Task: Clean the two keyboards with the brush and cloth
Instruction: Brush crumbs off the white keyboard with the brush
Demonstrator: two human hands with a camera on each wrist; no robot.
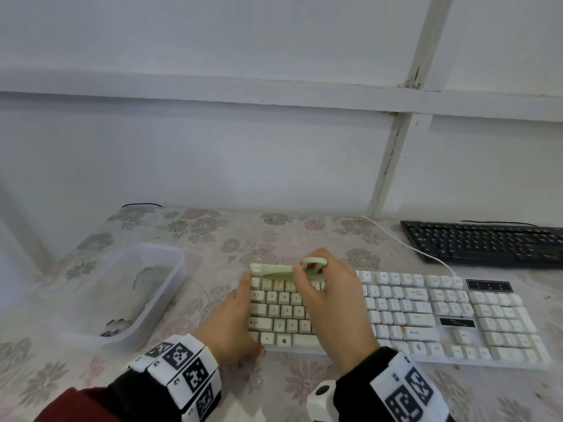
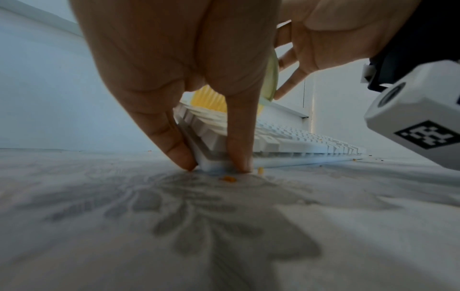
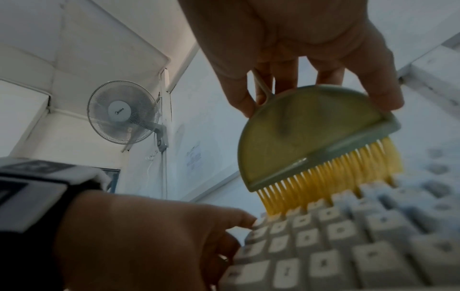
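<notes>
A clear plastic tub (image 1: 128,296) is set on the left part of the desk (image 1: 304,236), which is covered with a flowered cloth. Inside the tub a crumpled greenish cloth (image 1: 149,277) can be made out through the wall near its far end, and something patterned is seen at its near end, though what it is cannot be told.

The white keyboard (image 1: 426,315) lies across the middle of the desk, just right of the tub. The left hand (image 1: 234,324) is placed at the keyboard's left end: in the left wrist view the near left corner of the frame is pinched between a finger on the side edge and another on the front edge, both fingertips (image 2: 183,155) reaching the desk. A few orange crumbs (image 2: 227,178) are scattered on the cover just beside that corner.

The brush (image 3: 306,137), a pale green half-round body with yellow bristles, is held by the right hand (image 1: 332,303), fingers and thumb closed on its curved top. Its bristles are pressed onto the keys at the far left of the keyboard, just beyond the left hand's fingers. The two hands are close together, the right above and beside the left.

A black keyboard (image 1: 487,243) lies at the far right of the desk, apart from both hands. A wall fan (image 3: 123,112) is seen in the right wrist view.
</notes>
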